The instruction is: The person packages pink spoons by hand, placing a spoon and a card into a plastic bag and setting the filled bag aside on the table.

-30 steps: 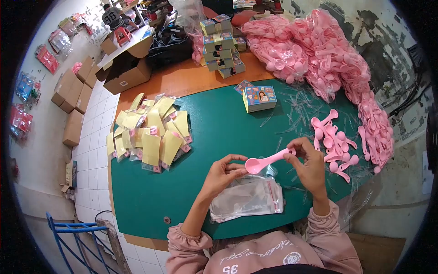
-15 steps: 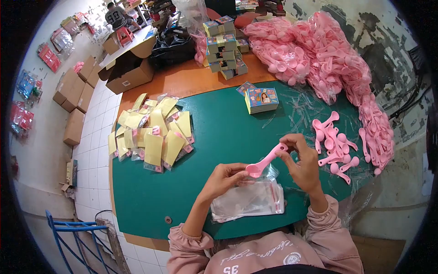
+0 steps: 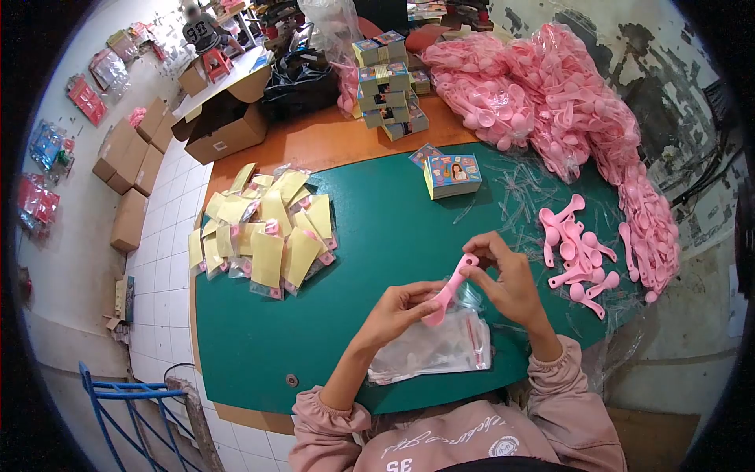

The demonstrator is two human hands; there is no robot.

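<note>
1. Our right hand (image 3: 503,285) pinches the pink spoon (image 3: 450,296) at its holed end; our left hand (image 3: 399,311) grasps the other, presumably steadying both.
2. Just below this grip lie clear bags (image 3: 440,348), loose spoons (image 3: 580,253) to its right, seemingly placed within reach.

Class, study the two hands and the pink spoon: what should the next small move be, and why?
Probably lower the pink spoon toward the clear bags. The left hand holds its bowl end and the right hand pinches its handle end, near that stack, while the yellow-backed packets show pink pieces in clear plastic.
</note>
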